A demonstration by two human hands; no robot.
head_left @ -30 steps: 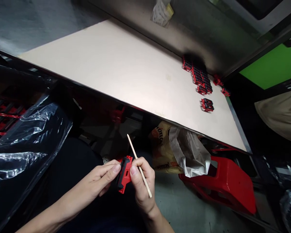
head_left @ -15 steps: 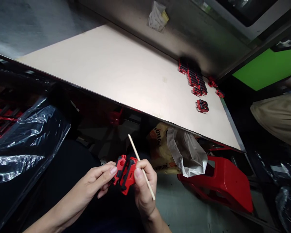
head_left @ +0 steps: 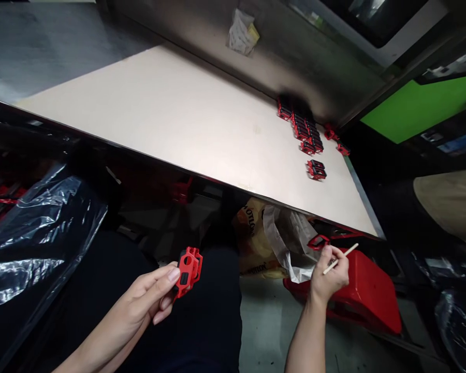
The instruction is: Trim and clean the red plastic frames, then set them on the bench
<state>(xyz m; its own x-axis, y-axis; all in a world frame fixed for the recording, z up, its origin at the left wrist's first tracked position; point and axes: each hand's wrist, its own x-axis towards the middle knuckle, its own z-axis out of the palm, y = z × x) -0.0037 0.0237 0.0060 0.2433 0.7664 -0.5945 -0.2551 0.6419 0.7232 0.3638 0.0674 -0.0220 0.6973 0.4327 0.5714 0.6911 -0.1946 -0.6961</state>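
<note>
My left hand [head_left: 153,295] is closed on a red-and-black plastic part [head_left: 188,272], pinched between thumb and fingers above my lap. At the right, my right hand [head_left: 330,272] is closed around a thin wooden stick [head_left: 350,249] that sticks out past the fingers. A red frame-like piece [head_left: 317,242] is at its fingertips, over the mouth of an open pale bag [head_left: 281,238]. Whether the fingers still grip that piece is hard to tell.
Several red-and-black parts [head_left: 305,129] stand in rows at the right end of the white-topped table [head_left: 186,114]. A red plastic stool [head_left: 373,290] is below. Black plastic sheeting [head_left: 50,223] covers something on the left. A person in tan clothing [head_left: 450,202] is at the right.
The two pieces held together between my hands are now apart. My right hand has moved right to the bag with the stick and a red piece; my left keeps the other.
</note>
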